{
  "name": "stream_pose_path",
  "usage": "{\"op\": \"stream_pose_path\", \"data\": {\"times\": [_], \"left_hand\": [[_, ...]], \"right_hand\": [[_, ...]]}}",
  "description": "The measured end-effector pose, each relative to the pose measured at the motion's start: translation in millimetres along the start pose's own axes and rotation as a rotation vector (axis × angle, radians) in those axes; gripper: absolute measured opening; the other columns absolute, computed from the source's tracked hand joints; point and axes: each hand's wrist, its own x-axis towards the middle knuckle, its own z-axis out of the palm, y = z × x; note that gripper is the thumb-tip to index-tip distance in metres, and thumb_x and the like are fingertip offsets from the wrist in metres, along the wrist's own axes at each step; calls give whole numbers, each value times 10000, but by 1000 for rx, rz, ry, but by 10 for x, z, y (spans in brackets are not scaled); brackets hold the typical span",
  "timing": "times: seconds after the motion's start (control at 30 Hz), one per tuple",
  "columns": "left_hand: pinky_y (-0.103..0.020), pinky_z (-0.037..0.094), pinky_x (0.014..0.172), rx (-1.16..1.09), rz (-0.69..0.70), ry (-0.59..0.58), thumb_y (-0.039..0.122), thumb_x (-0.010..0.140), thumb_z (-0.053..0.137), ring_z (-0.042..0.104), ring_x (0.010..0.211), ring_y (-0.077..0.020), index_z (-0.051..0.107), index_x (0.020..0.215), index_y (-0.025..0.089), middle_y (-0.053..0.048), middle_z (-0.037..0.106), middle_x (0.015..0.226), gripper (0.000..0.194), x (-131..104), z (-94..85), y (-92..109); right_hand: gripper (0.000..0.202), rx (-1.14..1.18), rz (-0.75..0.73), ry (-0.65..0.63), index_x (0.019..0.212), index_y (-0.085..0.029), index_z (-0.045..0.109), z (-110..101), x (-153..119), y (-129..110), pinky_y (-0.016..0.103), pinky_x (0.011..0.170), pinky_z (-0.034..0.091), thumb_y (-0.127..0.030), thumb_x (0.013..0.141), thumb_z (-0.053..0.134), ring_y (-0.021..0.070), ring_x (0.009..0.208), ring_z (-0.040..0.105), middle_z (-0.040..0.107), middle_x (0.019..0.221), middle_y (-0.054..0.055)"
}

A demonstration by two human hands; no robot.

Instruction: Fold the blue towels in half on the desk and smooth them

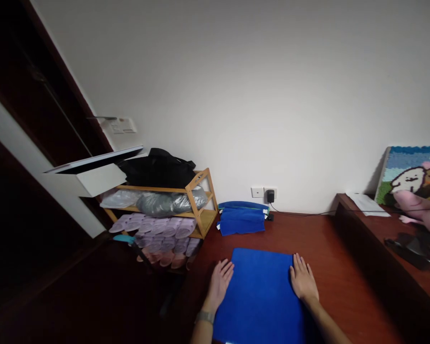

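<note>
A blue cloth (260, 296) lies spread flat on the reddish-brown wooden desk (329, 267). Along its left edge rests my left hand (220, 282), fingers extended, with a watch on the wrist. My right hand (303, 278) lies palm down at the cloth's upper right edge, its fingers stretched forward and holding nothing. The near end of the cloth runs to the bottom of the view, where a small white tag shows. Farther back, against the wall, more blue cloths (241, 220) lie folded, with white tags at their sides.
To the left stands a wooden rack (201, 205) with slippers (161, 227), plastic-wrapped items and a black bag (159, 168). A black plug (270, 195) sits in the wall socket, its cable running right. The raised ledge at right holds paper (368, 204) and a pink plush toy (417, 205).
</note>
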Motion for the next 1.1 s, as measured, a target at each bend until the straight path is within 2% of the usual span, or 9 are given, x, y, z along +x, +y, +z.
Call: {"op": "stream_pose_path", "data": {"times": [0.13, 0.37, 0.5, 0.6, 0.7, 0.8, 0.97, 1.03, 1.1], "left_hand": [[-452, 447, 1172, 151, 202, 254, 561, 1013, 232, 544, 1390, -260, 529, 1446, 196, -141, 583, 1496, 640, -133, -126, -139], [-473, 299, 1266, 835, 358, 86, 579, 1003, 358, 399, 1495, -256, 588, 1424, 295, -20, 496, 1585, 557, -504, 133, -378], [-494, 283, 1268, 956, 363, 51, 568, 1008, 344, 381, 1504, -268, 579, 1446, 285, -33, 472, 1599, 572, -571, 119, -362], [-509, 295, 1259, 968, 335, 49, 551, 1000, 346, 396, 1496, -284, 594, 1435, 246, -62, 481, 1589, 587, -570, 87, -267], [-544, 179, 1294, 1019, 382, 64, 532, 994, 359, 372, 1506, -314, 630, 1402, 227, -75, 514, 1561, 577, -613, 152, -150], [-526, 92, 1317, 1034, 460, 38, 510, 1008, 327, 340, 1522, -305, 626, 1410, 259, -34, 510, 1565, 561, -747, 487, -101], [-542, 92, 1312, 972, 606, -329, 599, 1000, 310, 256, 1554, -297, 435, 1557, 290, -24, 367, 1650, 649, -1062, 1402, -254], [-550, 102, 1311, 974, 579, -361, 638, 979, 340, 241, 1555, -312, 400, 1572, 321, -28, 364, 1651, 676, -1114, 1575, -340], [-527, 156, 1307, 1009, 529, -308, 655, 967, 351, 253, 1550, -309, 411, 1564, 341, -21, 371, 1646, 677, -1097, 1525, -395]], "right_hand": [[703, -24, 8, 3, 1613, -77, 182, -25, -31, -11, 409, 1281, 88, -413, 1000, 105, 209, 1574, 161, 203, 1701, 70], [701, -31, 7, -17, 1616, -82, 162, -73, -17, -31, 402, 1283, 75, -419, 1005, 95, 201, 1579, 128, 179, 1706, 59], [717, 59, 36, -88, 1625, -99, 138, -222, -19, -58, 423, 1283, 122, -458, 1004, 125, 207, 1580, 119, 145, 1712, 56], [708, 109, 16, -22, 1627, -106, 146, -247, -269, -44, 409, 1287, 136, -441, 1005, 110, 202, 1580, 112, 146, 1714, 50], [712, 116, -48, 62, 1630, -137, 169, -103, -745, 5, 408, 1296, 123, -476, 1008, 96, 200, 1580, 105, 164, 1710, 22], [724, 93, -55, 36, 1628, -167, 202, 69, -1188, 35, 428, 1298, 128, -526, 1002, 140, 215, 1577, 127, 193, 1700, 4], [738, 46, -26, -23, 1612, -116, 240, 56, -1406, -1, 432, 1299, 100, -522, 999, 182, 230, 1576, 123, 176, 1694, 32], [740, 52, -33, -28, 1612, -115, 234, 2, -1389, -14, 423, 1298, 98, -527, 1000, 177, 223, 1577, 116, 163, 1695, 30], [734, 58, -32, -32, 1613, -114, 218, -30, -1375, -20, 416, 1297, 100, -518, 1003, 164, 214, 1577, 113, 152, 1696, 26]]}}
